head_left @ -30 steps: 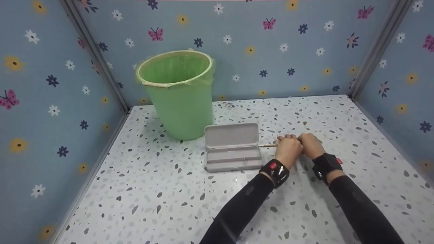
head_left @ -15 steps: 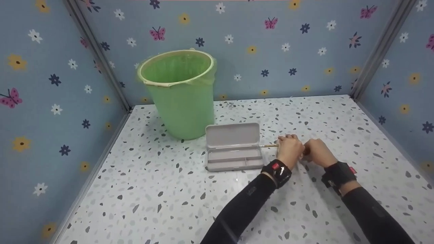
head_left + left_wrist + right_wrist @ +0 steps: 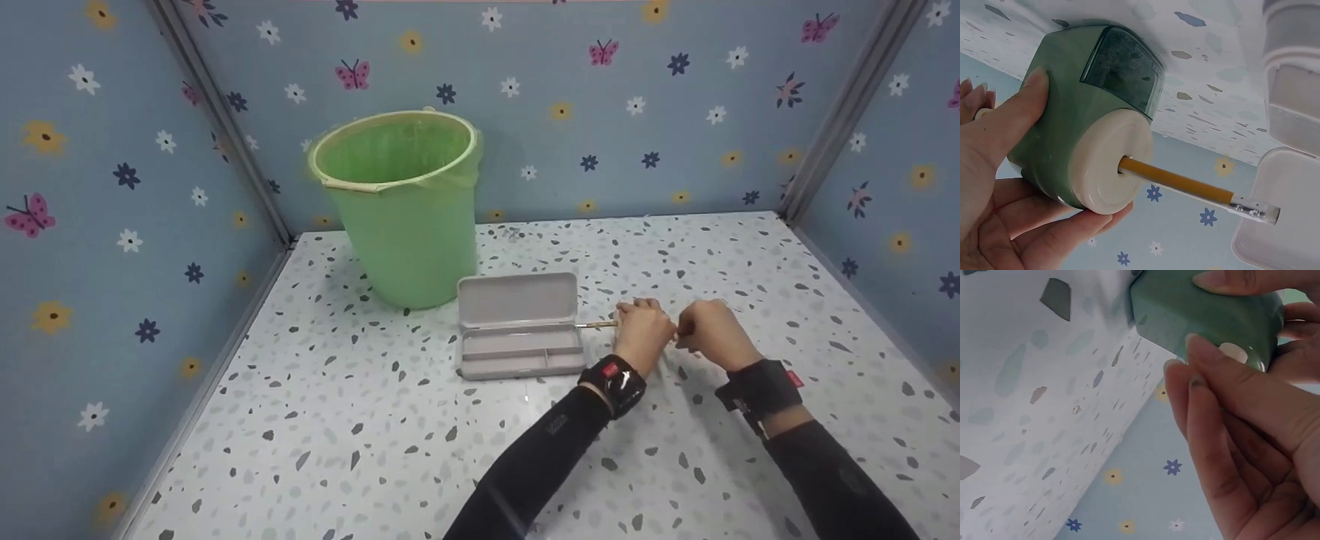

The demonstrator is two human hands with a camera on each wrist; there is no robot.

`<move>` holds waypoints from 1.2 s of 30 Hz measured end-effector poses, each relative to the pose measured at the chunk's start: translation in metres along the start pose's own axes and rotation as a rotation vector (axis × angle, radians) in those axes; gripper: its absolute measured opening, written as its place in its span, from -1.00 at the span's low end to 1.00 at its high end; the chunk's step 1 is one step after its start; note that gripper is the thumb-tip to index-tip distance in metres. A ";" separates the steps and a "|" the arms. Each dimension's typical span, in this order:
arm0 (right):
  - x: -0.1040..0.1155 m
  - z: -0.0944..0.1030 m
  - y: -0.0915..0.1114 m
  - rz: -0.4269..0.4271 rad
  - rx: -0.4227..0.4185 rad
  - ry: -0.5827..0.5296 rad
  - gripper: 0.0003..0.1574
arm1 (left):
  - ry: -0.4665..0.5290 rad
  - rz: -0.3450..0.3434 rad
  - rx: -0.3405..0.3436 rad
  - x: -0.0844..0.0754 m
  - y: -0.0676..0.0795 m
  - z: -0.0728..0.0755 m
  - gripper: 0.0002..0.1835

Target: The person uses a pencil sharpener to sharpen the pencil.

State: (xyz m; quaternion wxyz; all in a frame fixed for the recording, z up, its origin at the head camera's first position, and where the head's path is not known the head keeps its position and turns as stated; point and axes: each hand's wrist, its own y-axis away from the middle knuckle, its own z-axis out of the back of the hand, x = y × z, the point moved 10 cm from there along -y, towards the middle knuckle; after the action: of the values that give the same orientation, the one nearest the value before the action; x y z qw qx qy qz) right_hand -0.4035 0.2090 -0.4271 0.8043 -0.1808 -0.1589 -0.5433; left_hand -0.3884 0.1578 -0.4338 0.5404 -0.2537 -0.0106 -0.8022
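Note:
My left hand point(image 3: 645, 330) holds a green pencil sharpener point(image 3: 1064, 118) with a cream round front and a dark see-through shavings window. A yellow pencil point(image 3: 1179, 180) is stuck tip-first into the front hole, its eraser end pointing out toward the pencil case. At the sharpener's back, my right hand point(image 3: 712, 334) pinches the small crank knob point(image 3: 982, 114), which its fingers mostly hide. In the right wrist view, the thumb and fingertips point(image 3: 1199, 349) meet beside the cream disc on the sharpener's back. The pencil case point(image 3: 521, 352) lies with its lid up, left of my hands.
A green bin point(image 3: 409, 240) with a liner stands at the back left, behind the pencil case. Flower-patterned walls point(image 3: 555, 75) enclose the speckled tabletop point(image 3: 337, 450) at the back and both sides.
My right hand has shifted right and a little away from the left hand, and its wrist has turned. The left hand still holds the sharpener in nearly the same place.

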 end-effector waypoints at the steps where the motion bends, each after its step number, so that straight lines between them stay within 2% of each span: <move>1: 0.001 0.003 0.000 0.003 -0.015 0.005 -0.85 | 0.005 0.007 -0.007 0.000 0.000 0.001 -0.59; 4: 0.004 0.010 0.000 0.004 -0.036 0.012 -0.86 | 0.005 0.021 -0.024 0.000 0.000 0.002 -0.55; 8: 0.004 0.019 -0.005 -0.030 -0.066 0.009 -0.91 | -0.013 0.003 -0.045 -0.003 0.000 0.004 -0.58; 13: 0.007 0.031 -0.021 -0.020 -0.144 0.015 -0.93 | -0.037 -0.002 -0.073 -0.001 -0.001 0.007 -0.57; 18: 0.007 0.032 -0.038 0.004 -0.187 0.043 -0.90 | -0.033 0.008 -0.071 0.003 -0.001 0.006 -0.51; 26: -0.004 0.019 -0.056 0.014 -0.151 0.030 -0.89 | -0.056 0.016 -0.106 0.003 0.000 0.006 -0.62; 29: -0.008 0.015 -0.060 0.020 -0.163 0.036 -0.87 | -0.063 0.014 -0.110 0.004 0.000 0.006 -0.64; 33: -0.017 -0.005 -0.062 0.026 -0.136 0.065 -0.82 | -0.068 0.013 -0.090 0.003 -0.001 0.004 -0.63; 36: -0.026 -0.025 -0.058 0.026 -0.066 0.078 -0.80 | -0.064 0.003 -0.056 0.000 -0.001 0.001 -0.63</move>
State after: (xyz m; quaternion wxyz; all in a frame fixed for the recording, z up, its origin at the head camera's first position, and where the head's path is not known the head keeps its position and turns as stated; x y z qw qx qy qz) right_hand -0.4650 0.1983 -0.4541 0.8106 -0.1881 -0.1069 -0.5442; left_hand -0.3888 0.1580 -0.4331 0.5337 -0.2940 -0.0050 -0.7929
